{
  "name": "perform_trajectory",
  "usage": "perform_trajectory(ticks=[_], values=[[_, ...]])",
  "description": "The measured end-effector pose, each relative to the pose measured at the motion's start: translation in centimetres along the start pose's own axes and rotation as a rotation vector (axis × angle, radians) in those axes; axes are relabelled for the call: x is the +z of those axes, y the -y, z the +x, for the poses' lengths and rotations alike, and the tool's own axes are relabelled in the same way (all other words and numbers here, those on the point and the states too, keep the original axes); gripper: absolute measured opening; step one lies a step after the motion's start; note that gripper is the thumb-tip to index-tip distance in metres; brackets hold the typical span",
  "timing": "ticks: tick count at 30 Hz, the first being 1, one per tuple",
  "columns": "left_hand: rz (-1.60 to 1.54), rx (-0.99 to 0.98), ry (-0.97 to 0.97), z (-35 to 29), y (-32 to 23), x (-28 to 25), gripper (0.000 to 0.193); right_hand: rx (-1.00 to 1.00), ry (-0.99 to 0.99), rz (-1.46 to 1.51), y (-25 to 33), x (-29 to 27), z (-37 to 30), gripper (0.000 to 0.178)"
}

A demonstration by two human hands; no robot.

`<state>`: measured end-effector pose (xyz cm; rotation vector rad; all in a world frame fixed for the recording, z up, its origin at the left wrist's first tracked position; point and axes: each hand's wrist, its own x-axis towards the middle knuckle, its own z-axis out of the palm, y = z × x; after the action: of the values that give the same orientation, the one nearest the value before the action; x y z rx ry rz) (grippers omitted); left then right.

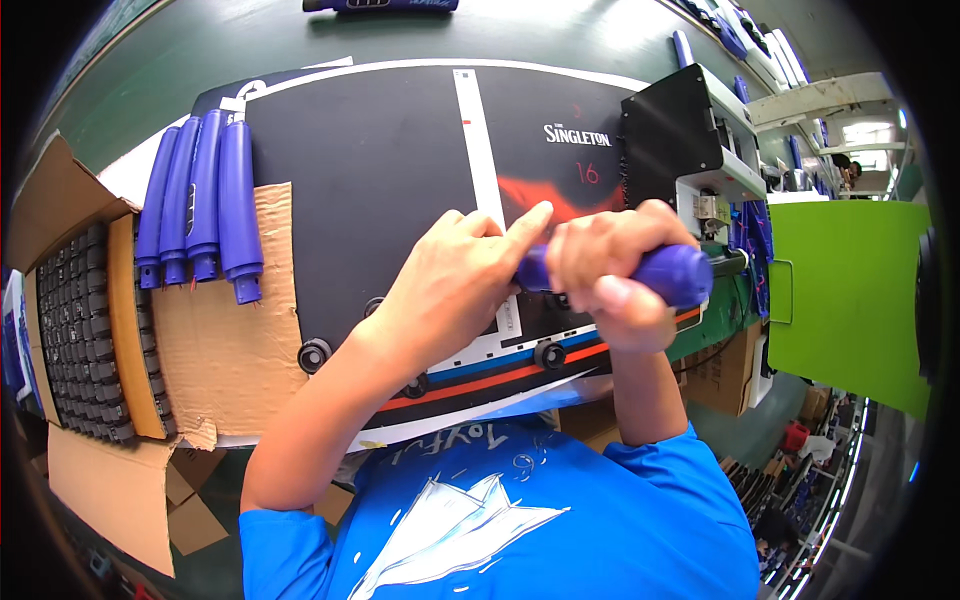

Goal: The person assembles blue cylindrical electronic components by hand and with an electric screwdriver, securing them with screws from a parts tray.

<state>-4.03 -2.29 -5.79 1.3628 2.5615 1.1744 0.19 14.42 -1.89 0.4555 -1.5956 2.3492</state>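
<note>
My right hand is wrapped round a purple tube-shaped housing, held slightly tilted over the right part of the black mat. The left end of the tube meets my left hand, whose fingers close on it with the thumb side toward my right hand; that end is partly hidden. Below my hands, small black round caps lie near the mat's front edge, one of them farther left. Several like purple tubes lie side by side at the left, with short wires at their near ends.
A cardboard box with rows of black parts stands at the left, beside a cardboard sheet. At the right is a machine with a black panel, next to a bright green board. Another purple tube lies at the far edge.
</note>
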Motion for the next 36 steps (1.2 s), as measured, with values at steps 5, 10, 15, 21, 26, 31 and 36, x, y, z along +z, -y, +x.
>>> perform_trajectory(ticks=[5,10,15,21,26,31,36], values=[[-0.087,-0.046,0.039,-0.1,0.2,-0.2,0.048,0.214,0.020,-0.066,-0.3,-0.3,3.0,0.012],[-0.086,-0.089,0.067,-0.7,-0.3,-0.4,0.054,0.022,-0.033,-0.017,-0.5,-0.2,0.5,0.009],[-0.078,-0.105,0.105,-0.9,0.0,-1.9,0.061,0.001,0.108,0.101,0.4,-1.7,0.6,0.014],[-0.066,-0.097,-0.023,-0.8,0.0,-4.0,0.045,-0.118,0.100,-0.010,5.6,0.3,1.6,0.016],[0.112,-0.169,-0.209,-0.7,0.3,-6.0,0.030,-0.040,0.049,-0.351,-0.9,-1.4,2.0,0.013],[0.581,-0.738,-0.359,-2.4,4.3,-8.8,0.039,0.028,0.018,-0.170,-0.9,-1.6,3.4,0.011],[0.720,-0.999,-0.369,-3.9,5.2,-11.8,0.055,0.178,-0.415,-1.019,0.9,-2.9,6.4,0.033]])
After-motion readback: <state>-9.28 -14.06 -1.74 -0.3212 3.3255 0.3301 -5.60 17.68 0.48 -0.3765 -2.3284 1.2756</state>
